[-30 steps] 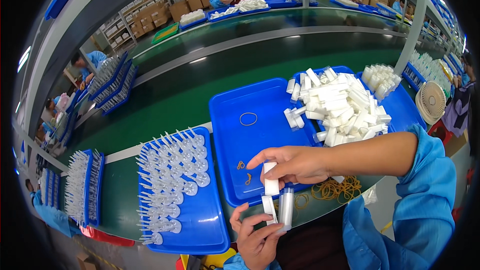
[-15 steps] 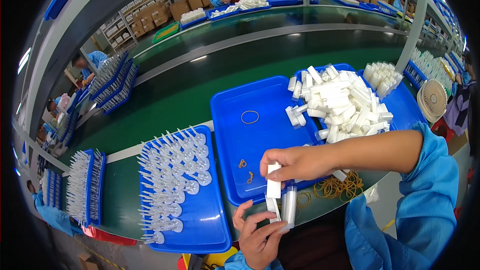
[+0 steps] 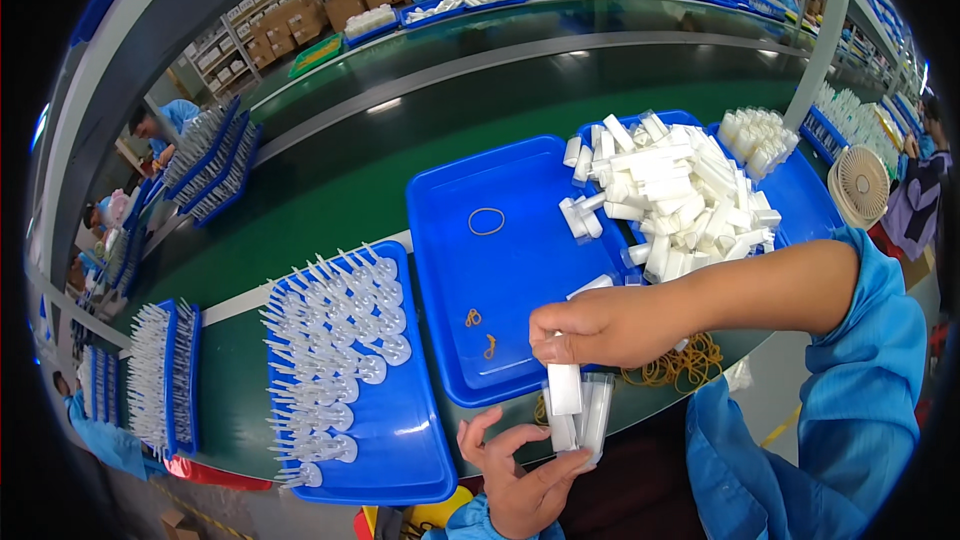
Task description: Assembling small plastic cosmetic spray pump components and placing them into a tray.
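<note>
Between the thumb and fingers of my right hand (image 3: 615, 328) is a white box-shaped piece (image 3: 565, 390), held upright. Its lower end overlaps or enters the clear sleeves below; I cannot tell which. My left hand (image 3: 522, 475) grips clear plastic sleeves (image 3: 597, 410) from underneath, thumb and fingers around their lower end. At least one sleeve has something white inside. Just beyond the hands lies a blue tray (image 3: 460, 290) with a few rubber bands (image 3: 487, 222) in it. A heap of white pieces (image 3: 680, 190), some in clear sleeves, fills the tray behind my right forearm.
A blue tray (image 3: 400, 440) of clear, round-based pieces with upright stems stands at left. Loose rubber bands (image 3: 690, 360) lie by my right wrist. Clear sleeves stand bundled (image 3: 757, 140) beyond the heap, near a round fan (image 3: 858, 185). Several people work across the green belt (image 3: 340, 155).
My right hand has lowered the white piece slightly toward the sleeves in my left hand. Both hands keep their grip. The whole view has shifted a little, so the trays sit further left.
</note>
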`<state>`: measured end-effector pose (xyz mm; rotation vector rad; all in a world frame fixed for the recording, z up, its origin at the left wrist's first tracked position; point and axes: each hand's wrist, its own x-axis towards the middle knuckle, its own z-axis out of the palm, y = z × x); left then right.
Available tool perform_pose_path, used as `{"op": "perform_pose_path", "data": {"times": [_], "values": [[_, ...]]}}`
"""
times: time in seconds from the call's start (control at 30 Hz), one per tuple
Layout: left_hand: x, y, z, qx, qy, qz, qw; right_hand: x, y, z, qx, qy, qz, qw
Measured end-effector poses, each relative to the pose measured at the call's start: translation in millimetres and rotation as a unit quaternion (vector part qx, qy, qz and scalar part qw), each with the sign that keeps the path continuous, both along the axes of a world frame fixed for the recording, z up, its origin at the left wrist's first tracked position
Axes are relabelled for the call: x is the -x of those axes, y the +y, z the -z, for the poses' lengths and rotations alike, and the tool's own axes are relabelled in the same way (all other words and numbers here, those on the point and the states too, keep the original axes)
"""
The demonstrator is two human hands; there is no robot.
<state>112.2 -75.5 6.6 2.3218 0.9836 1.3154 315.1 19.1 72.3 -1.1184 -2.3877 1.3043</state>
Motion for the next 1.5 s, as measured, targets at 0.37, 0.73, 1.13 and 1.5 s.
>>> {"op": "perform_pose_path", "data": {"times": [0.37, 0.73, 1.13, 1.5], "values": [[2.0, 10.2, 18.0, -0.035, -0.038, -0.016, 0.999, 3.5, -22.3, 9.8, 0.04, 0.014, 0.009, 0.999], [-9.7, -5.6, 4.8, 0.456, -0.471, 0.167, 0.736, 32.1, -37.2, 1.3, -0.161, 0.123, -0.201, 0.958], [-11.5, -5.7, 21.5, 0.517, -0.482, 0.304, 0.639, 12.0, 180.6, 58.7, -0.242, -0.177, 0.061, 0.952], [2.1, -5.8, 9.5, 0.487, -0.419, 0.018, 0.766, 24.1, 97.8, 32.0, -0.383, -0.179, -0.059, 0.904]]}}
